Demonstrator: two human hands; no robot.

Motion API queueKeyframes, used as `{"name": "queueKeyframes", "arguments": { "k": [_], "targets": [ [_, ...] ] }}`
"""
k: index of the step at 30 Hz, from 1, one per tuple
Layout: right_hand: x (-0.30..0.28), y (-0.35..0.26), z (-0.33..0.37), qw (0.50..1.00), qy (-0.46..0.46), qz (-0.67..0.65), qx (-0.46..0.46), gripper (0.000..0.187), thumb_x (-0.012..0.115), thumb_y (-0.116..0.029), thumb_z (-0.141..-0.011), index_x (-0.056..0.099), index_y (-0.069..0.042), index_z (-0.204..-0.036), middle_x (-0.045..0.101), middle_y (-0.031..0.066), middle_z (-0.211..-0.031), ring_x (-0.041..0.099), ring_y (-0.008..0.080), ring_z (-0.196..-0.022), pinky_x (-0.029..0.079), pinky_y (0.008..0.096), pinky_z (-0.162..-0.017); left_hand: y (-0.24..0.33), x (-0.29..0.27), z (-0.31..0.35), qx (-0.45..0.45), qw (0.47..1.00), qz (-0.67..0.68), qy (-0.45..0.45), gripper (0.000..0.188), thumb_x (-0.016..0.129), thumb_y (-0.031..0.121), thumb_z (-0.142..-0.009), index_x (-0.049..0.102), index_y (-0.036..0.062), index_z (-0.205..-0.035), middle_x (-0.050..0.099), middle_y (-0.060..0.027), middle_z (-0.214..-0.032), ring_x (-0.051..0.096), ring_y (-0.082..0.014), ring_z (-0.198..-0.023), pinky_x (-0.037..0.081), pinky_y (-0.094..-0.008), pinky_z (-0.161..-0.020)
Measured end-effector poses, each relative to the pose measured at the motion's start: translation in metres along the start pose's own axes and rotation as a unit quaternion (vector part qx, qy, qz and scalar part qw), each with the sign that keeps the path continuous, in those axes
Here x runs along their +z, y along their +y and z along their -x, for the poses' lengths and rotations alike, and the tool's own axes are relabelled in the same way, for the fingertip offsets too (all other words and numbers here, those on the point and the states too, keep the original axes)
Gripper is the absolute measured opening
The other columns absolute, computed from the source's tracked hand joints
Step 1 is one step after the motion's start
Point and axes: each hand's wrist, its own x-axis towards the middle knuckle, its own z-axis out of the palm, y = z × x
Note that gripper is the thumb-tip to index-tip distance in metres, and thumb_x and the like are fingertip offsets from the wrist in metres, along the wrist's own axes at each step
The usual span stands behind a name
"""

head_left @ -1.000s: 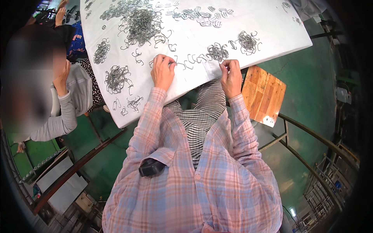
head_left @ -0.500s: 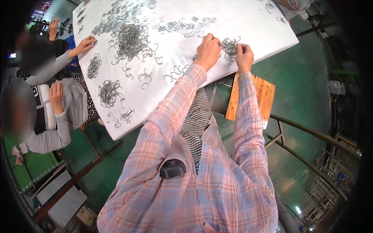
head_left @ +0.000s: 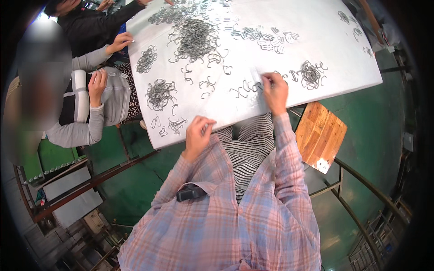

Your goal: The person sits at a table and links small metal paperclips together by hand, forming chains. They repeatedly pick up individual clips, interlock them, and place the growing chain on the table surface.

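Observation:
My left hand (head_left: pixel 197 138) is over the table's front edge, its fingers curled and the thumb pressed toward the index finger. Whatever it may hold is too small to make out. My right hand (head_left: pixel 276 94) reaches over the white table (head_left: pixel 221 106), its bent fingertips smeared by motion. Just left of those fingertips lies a loose row of curved wire hooks (head_left: pixel 244 89). A tangled heap of dark wire hooks (head_left: pixel 310 74) sits to the right of my right hand.
A large hook pile (head_left: pixel 194 39) lies farther back, with flat metal clips (head_left: pixel 266 38) to its right. Smaller piles (head_left: pixel 160 95) are at left. Co-workers sit along the left side, one hand (head_left: pixel 120 41) at the table edge. A wooden stool (head_left: pixel 321 135) stands at right.
My left hand has left the heap on the right and drawn back to the front edge. My right hand has moved left from that heap to the loose hooks. The view has shifted.

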Motion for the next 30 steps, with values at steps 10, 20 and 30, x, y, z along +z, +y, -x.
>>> {"name": "queueKeyframes", "arguments": {
  "k": [10, 20, 30],
  "targets": [
    [0.125, -0.053, -0.019, 0.963, -0.208, 0.168, 0.026, 0.024, 0.077, -0.023, -0.075, 0.068, -0.011, -0.093, 0.063, 0.0089, -0.102, 0.062, 0.0296, -0.098, 0.051, 0.0432, -0.081, 0.008, 0.003, 0.030, 0.014, 0.999, 0.048, 0.010, 0.018, 0.065, -0.005, -0.081, 0.072, 0.0052, -0.095, 0.061, -0.0044, -0.085, 0.054, -0.0121, -0.063, 0.043, -0.0249, -0.055],
    [0.129, -0.032, -0.051, 0.959, -0.196, 0.177, -0.099, 0.022, 0.062, -0.009, -0.083, 0.071, -0.015, -0.101, 0.060, 0.0057, -0.105, 0.058, 0.0269, -0.103, 0.052, 0.0405, -0.081, -0.022, -0.017, -0.063, 0.019, 0.997, 0.014, 0.076, 0.021, 0.063, -0.002, -0.082, 0.070, 0.0050, -0.101, 0.062, -0.0105, -0.094, 0.059, -0.0236, -0.074, 0.048, -0.0326, -0.065],
    [0.112, -0.037, -0.042, 0.973, -0.185, 0.123, -0.068, 0.028, 0.060, -0.007, -0.085, 0.070, -0.018, -0.109, 0.061, 0.0060, -0.101, 0.062, 0.0276, -0.095, 0.051, 0.0397, -0.076, -0.064, 0.008, -0.127, 0.037, 0.986, -0.132, 0.090, 0.030, 0.061, -0.002, -0.081, 0.070, 0.0038, -0.109, 0.060, -0.0137, -0.115, 0.056, -0.0330, -0.106, 0.047, -0.0400, -0.094]
  ]
}}
